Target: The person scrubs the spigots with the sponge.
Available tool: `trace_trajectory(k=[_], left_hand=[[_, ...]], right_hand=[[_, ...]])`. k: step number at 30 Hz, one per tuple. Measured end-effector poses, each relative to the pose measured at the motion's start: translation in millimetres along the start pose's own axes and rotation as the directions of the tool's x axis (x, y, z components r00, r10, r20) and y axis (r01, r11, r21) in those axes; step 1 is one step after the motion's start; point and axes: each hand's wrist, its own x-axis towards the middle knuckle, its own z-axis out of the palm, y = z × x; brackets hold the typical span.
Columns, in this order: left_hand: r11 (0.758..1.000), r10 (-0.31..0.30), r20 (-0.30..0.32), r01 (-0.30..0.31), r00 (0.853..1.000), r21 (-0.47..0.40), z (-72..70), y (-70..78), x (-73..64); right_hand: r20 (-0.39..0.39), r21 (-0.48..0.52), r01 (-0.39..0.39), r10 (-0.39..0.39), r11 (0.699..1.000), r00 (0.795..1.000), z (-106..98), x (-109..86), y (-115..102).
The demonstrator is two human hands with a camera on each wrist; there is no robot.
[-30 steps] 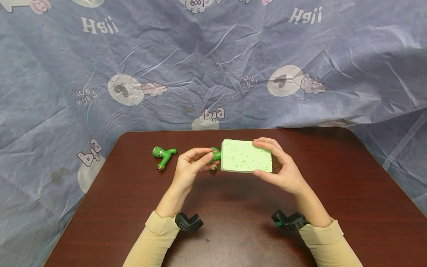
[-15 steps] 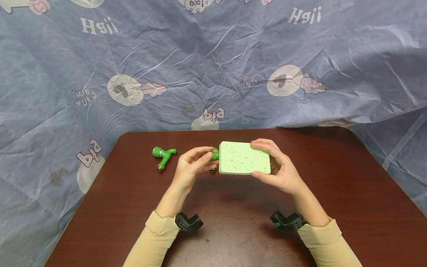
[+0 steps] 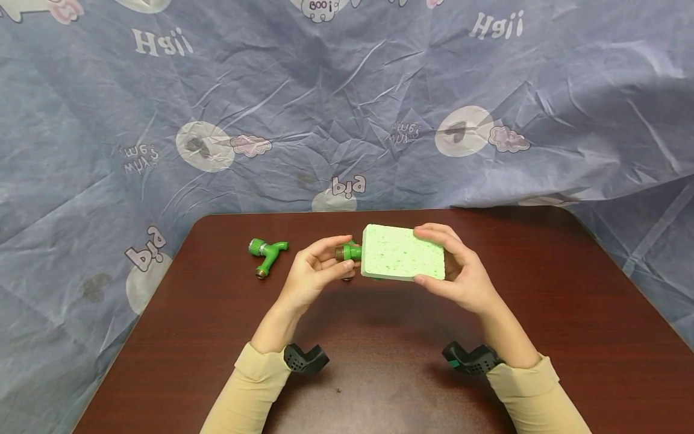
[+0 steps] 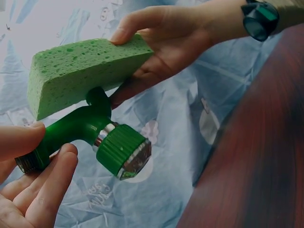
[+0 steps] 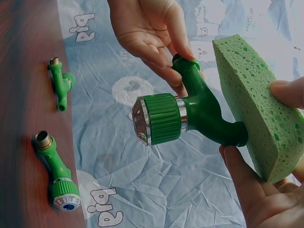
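The left hand [image 3: 309, 274] pinches a tap [image 5: 204, 107] by its threaded end, the thumb on one side and the fingers on the other, so its grip is parted only by the width of that pipe. The other fingers of that hand lie loosely bent beneath it. The right hand [image 3: 461, 274] holds a pale green sponge [image 3: 402, 253] by one end, and its grip is spread much wider: in the head view the fingers lie on the upper edge and the thumb on the lower edge, with the rest of the sponge reaching out toward the left hand.

Both tap and sponge are in the air above the worktop [image 3: 206, 361], in front of the person. The tap's spout comes right up to the sponge and seems to touch it in the right wrist view. A right fingertip is just beside the spout; whether it touches, I cannot tell. The ribbed green knob, with its silver collar, shows in both wrist views, while in the head view the sponge hides most of the tap.

On the worktop, a second tap [image 3: 267, 253] lies to the left of the left hand, and a third tap [image 3: 347, 279] is mostly hidden behind the left fingers in the head view. A blue-grey printed cloth [image 3: 325, 108] hangs behind the worktop. Each wrist wears a black camera [image 3: 306, 360], next to a pale yellow sleeve [image 3: 249, 386]
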Motion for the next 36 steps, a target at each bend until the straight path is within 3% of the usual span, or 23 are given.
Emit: trace_trajectory(k=[8, 14, 23, 29, 36], left_hand=[[0.987, 0.078, -0.048, -0.071, 0.996, 0.143, 0.1, -1.9, 0.5], [0.981, 0.108, -0.064, -0.096, 0.992, 0.168, -0.8, -1.4, 0.0], [0.955, 0.099, -0.078, -0.073, 0.992, 0.286, -4.5, -0.1, -0.3], [0.96, 0.117, -0.091, -0.09, 0.989, 0.264, -3.6, -0.1, 0.0], [0.96, 0.127, -0.174, -0.077, 0.977, 0.268, -5.1, 2.7, -0.3]], right_hand=[[-0.01, -0.007, -0.01, 0.01, 1.0, 1.0, -0.1, -0.3, 0.1], [-0.012, -0.008, -0.02, 0.019, 1.0, 1.0, 0.0, -0.7, 0.2], [-0.017, 0.002, -0.023, 0.023, 1.0, 1.0, -0.4, -0.3, 0.2], [-0.019, -0.004, -0.023, 0.023, 1.0, 1.0, -0.9, 0.2, -0.2], [0.015, -0.009, -0.017, 0.018, 1.0, 1.0, -8.0, -0.5, -3.0]])
